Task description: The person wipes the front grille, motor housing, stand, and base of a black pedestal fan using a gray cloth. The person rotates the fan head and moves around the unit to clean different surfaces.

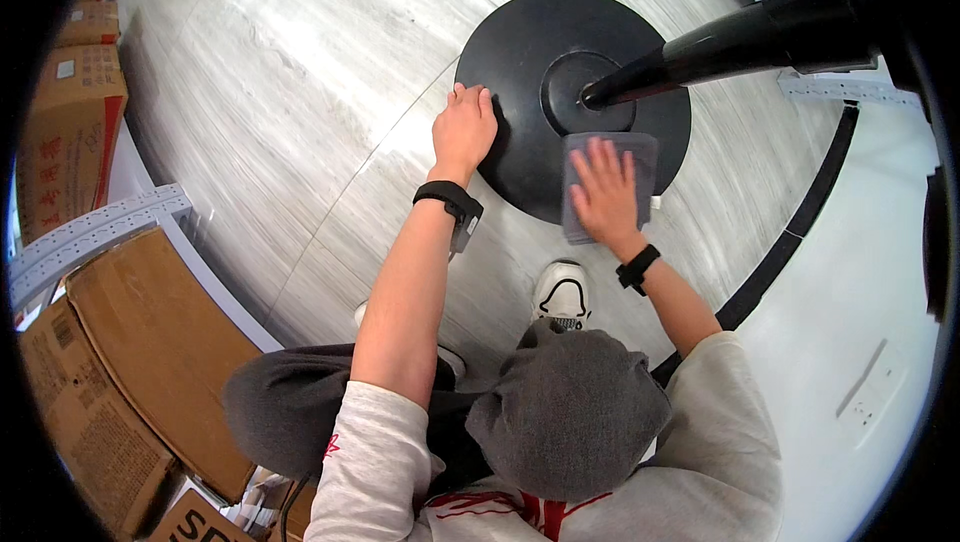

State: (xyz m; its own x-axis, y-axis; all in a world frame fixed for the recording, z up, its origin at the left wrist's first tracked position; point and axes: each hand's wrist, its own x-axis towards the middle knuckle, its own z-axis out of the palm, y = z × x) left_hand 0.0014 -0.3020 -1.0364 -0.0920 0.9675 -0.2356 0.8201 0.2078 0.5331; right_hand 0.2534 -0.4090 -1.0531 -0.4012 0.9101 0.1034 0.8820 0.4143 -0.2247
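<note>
A round black base [510, 144] stands on the floor, with a black pole [712, 47] rising from its centre towards the upper right. My right hand [606, 193] lies flat, fingers spread, on a folded grey cloth [646, 167] that covers the near right part of the base and hangs past its edge. My left hand [465, 126] is at the left rim of the base, its fingers curled at the edge; the fingertips are partly hidden, and whether they grip the rim is unclear.
Cardboard boxes [161, 347] sit on a white metal shelf frame [97, 231] at the left. A white wall [832, 272] with black skirting [772, 264] and a socket [870, 399] runs along the right. A white shoe [561, 291] is just below the base.
</note>
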